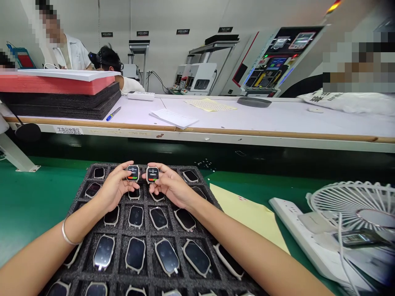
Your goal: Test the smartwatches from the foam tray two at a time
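White machines (pixel 202 78) stood along the far wall, and beyond a raised shelf (pixel 277 119) a person in a white shirt (pixel 72 53) was partly in view behind a stack of red and black foam sheets (pixel 55 84). On the green surface (pixel 31 197) below lay a dark foam tray (pixel 149 253) divided into slots, with a yellow sheet of paper (pixel 247 211), a power strip (pixel 300 228) and a white fan (pixel 367 216) to its right. Over the tray's far rows, the left hand (pixel 115 187) gripped one lit watch (pixel 133 172) between thumb and fingers, and the right hand (pixel 173 187) pinched a second lit watch (pixel 152 173) in the same way, the two held upright side by side, apart, screens toward the wearer. Each display showed small text, too tiny to read, above a red and green band. As far as the work could be judged, just this pair was out and switched on; dark-screened watches (pixel 135 255) sat in the many slots that showed, several slightly turned. Whether any of those were already dealt with could not be told, since nothing visible marked finished from unfinished. Neither held watch was back in a slot yet, and the hands hid part of the far rows.
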`<state>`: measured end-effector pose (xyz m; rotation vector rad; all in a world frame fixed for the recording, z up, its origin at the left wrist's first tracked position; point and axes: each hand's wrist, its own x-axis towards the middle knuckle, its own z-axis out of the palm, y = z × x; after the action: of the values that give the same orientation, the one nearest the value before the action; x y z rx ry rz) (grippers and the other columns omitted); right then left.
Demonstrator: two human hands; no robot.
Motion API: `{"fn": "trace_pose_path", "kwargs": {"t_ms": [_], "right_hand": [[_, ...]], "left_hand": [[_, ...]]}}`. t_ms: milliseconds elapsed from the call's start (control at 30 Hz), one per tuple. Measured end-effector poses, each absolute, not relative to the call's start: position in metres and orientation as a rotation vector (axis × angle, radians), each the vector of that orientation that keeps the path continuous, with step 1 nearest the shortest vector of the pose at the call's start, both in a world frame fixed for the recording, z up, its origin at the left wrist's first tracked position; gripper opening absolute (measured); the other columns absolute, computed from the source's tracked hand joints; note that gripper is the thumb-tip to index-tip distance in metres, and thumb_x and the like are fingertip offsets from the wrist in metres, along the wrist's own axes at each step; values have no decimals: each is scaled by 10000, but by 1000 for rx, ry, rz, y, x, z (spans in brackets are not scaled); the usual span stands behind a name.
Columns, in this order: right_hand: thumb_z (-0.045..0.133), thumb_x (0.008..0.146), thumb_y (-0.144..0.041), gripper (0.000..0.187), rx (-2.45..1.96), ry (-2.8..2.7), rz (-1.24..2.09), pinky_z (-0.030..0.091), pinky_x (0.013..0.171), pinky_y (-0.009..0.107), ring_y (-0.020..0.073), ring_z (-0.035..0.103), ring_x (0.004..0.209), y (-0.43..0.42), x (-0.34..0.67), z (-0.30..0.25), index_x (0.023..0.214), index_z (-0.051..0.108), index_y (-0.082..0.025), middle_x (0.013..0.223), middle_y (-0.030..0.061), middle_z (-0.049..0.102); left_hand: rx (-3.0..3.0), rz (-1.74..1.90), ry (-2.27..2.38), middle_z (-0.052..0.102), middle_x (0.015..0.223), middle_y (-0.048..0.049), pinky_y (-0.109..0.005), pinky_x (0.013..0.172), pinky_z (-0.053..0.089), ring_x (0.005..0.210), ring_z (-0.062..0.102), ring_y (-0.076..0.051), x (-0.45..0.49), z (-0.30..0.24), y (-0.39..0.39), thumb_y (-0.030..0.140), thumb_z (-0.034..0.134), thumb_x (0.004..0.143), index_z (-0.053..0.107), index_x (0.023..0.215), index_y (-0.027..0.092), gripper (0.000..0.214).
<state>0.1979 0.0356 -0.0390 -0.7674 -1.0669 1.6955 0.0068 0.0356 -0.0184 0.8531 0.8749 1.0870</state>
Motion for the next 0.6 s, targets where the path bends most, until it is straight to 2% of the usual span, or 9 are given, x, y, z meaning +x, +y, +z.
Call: {"fn": "trace_pose_path", "kwargs": {"t_ms": [200, 367, 600], "right_hand": [[622, 648, -45, 490, -749, -1052, 1694, 493, 576, 239, 115, 679, 604, 35, 198, -39, 1104, 554, -211, 982, 37, 742], [638, 679, -53, 474, -685, -1067, 1687, 533, 657, 273, 127, 699, 675, 34, 200, -39, 1118, 562, -214, 977, 29, 732], [655, 690, -56, 470, -673, -1087, 1689, 547, 678, 287, 136, 705, 699, 34, 201, -39, 1121, 566, -221, 984, 27, 727]], "left_hand": [[931, 1086, 871, 676, 826, -17, -219, 555, 512, 594, 681, -130, 8, -21, 34, 157, 632, 764, 494, 1321, 179, 575], [1056, 1082, 846, 698, 953, -30, -260, 659, 563, 655, 700, -128, 9, -22, 31, 146, 725, 688, 536, 1250, 183, 594], [1138, 1097, 862, 689, 965, -22, -254, 670, 567, 648, 701, -113, 10, -25, 31, 142, 728, 682, 536, 1242, 186, 594]]}}
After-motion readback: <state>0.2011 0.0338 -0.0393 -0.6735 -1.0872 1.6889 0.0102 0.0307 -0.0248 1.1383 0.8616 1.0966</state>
